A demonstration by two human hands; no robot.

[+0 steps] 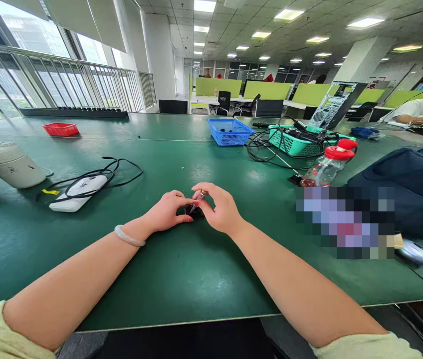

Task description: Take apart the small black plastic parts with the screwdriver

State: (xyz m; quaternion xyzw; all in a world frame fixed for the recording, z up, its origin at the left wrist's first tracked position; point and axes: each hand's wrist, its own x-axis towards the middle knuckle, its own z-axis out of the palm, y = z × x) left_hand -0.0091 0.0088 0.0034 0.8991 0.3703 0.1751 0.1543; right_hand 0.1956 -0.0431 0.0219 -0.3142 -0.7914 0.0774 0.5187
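Both of my hands meet over the green table, near its middle. My right hand (222, 209) is closed around a small clear vial (198, 198) with a brownish-gold top, which stands tilted between thumb and fingers. My left hand (166, 212) reaches in from the other side, thumb and index finger closing on a small black object (194, 212) beneath the vial. Fingers cover much of both things, so I cannot tell whether the vial sits in the black object or only touches it. A pale bangle (129, 237) circles my left wrist.
Left lie a white power bank (79, 193) with a black cable, a jug (13, 162) and a red basket (61, 129). Beyond my hands are a blue basket (230, 133) and a green basket (297, 142) of cables. Right are a red-lidded jar (325, 167) and a dark bag (406, 194).
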